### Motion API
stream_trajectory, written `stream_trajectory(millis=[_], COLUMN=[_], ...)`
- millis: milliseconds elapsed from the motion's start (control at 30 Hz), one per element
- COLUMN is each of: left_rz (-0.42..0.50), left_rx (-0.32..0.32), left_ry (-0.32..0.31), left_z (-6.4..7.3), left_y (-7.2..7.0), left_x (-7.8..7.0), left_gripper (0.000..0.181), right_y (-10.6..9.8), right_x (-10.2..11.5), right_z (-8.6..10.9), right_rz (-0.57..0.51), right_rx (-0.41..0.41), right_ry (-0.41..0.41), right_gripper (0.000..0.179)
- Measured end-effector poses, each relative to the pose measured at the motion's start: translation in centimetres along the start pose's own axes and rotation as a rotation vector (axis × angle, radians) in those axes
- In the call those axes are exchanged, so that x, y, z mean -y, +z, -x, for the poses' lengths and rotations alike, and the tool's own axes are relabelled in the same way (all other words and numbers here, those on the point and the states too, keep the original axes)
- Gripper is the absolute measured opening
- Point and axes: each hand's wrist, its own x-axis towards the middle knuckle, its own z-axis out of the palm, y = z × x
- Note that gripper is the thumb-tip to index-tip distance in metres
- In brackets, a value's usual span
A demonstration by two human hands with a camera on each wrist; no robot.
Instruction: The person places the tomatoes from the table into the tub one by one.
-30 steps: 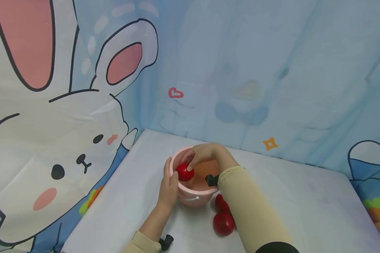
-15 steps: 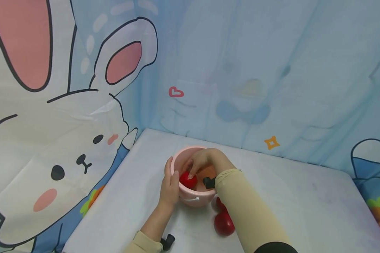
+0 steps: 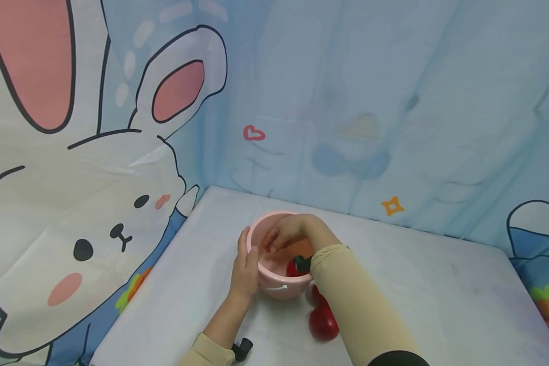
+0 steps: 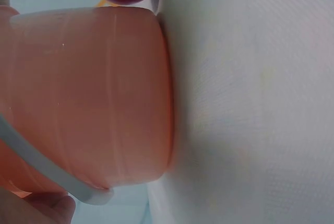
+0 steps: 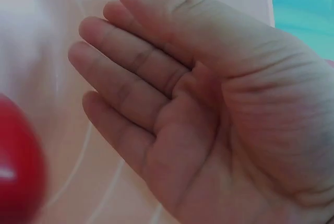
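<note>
A pink bucket (image 3: pixel 281 284) with a pale handle (image 4: pixel 52 169) stands upright. My left hand (image 3: pixel 245 267) holds its left side, thumb at the rim and fingers along the outer wall; a fingertip shows low in the left wrist view. Inside the bucket is my right hand (image 3: pixel 290 234); in the right wrist view its palm is bare and its fingers extend loosely. Apart from that hand, a glossy red ball-like object (image 5: pixel 21 166) lies in the bucket, partly hidden by the black wrist camera in the head view.
On the white table (image 3: pixel 416 284), right of the bucket's front, sit a round red object (image 3: pixel 324 324) and another red one (image 3: pixel 318 296), partly covered by the right sleeve. A printed curtain (image 3: pixel 302 101) hangs behind.
My right hand has lowered the red ball-like object into the bucket and let it go. The object has rolled right, away from the fingers. My left hand keeps its place.
</note>
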Motion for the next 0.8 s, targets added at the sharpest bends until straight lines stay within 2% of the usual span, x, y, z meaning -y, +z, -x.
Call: stream_trajectory(millis=[133,233,300,467,633,800], left_rz=[0.010,0.012,0.010,0.014,0.009,0.009], left_rx=[-0.004,-0.002,0.006,0.017,0.011,0.009], left_ry=[0.005,0.012,0.010,0.007,0.011,-0.001], left_z=[0.0,0.0,0.0,0.4,0.5,0.5], left_y=[0.1,0.1,0.0,0.1,0.1,0.3], left_x=[0.1,0.1,0.0,-0.4,-0.5,-0.4], left_gripper=[0.054,0.053,0.054,0.055,0.053,0.053], right_y=[-0.7,-1.6,-2.1,-2.2,-0.7,3.4], right_x=[0.4,1.1,1.3,0.5,-2.2,-6.0], right_z=[0.8,2.7,4.6,11.1,17.4,21.6], right_rz=[0.107,0.108,0.098,-0.014,-0.047,-0.049], right_rx=[-0.041,-0.106,-0.159,-0.273,-0.395,-0.514], right_ry=[-0.029,-0.062,-0.107,-0.185,-0.160,-0.045], right_gripper=[0.035,0.036,0.039,0.046,0.046,0.047])
